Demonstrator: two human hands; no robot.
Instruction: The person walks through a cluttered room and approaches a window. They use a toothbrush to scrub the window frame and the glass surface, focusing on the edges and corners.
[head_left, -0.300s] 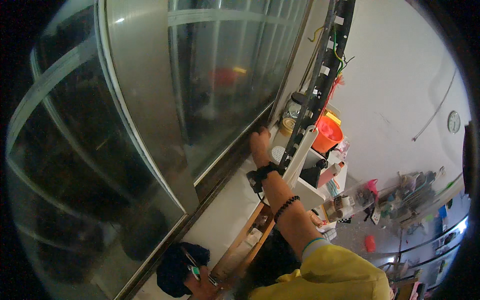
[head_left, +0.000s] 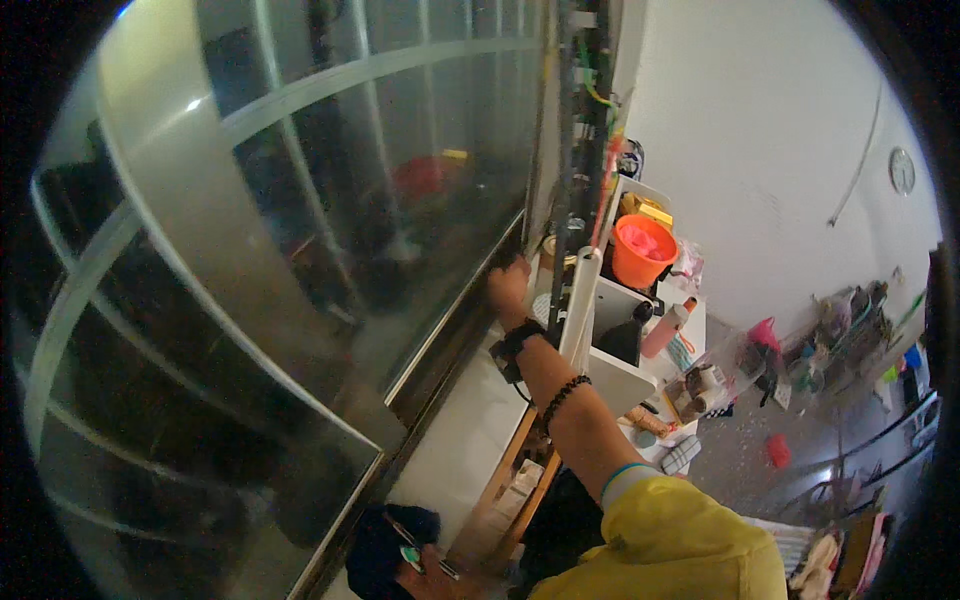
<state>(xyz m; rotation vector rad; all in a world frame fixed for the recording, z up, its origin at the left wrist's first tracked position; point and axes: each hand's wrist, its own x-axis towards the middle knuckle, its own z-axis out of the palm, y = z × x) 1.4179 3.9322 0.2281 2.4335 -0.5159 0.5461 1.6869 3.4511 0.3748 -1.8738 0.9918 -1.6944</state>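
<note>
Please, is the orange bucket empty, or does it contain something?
Not empty: pink material is visible inside the orange bucket.

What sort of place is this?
Probably a lived-in room, perhaps a home or small workroom: there's a large glass window, a wall clock and an orange bucket among everyday clutter.

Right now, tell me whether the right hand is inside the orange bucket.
No, the right hand is at the window's dark frame, and the orange bucket stands apart, to its right.
</note>
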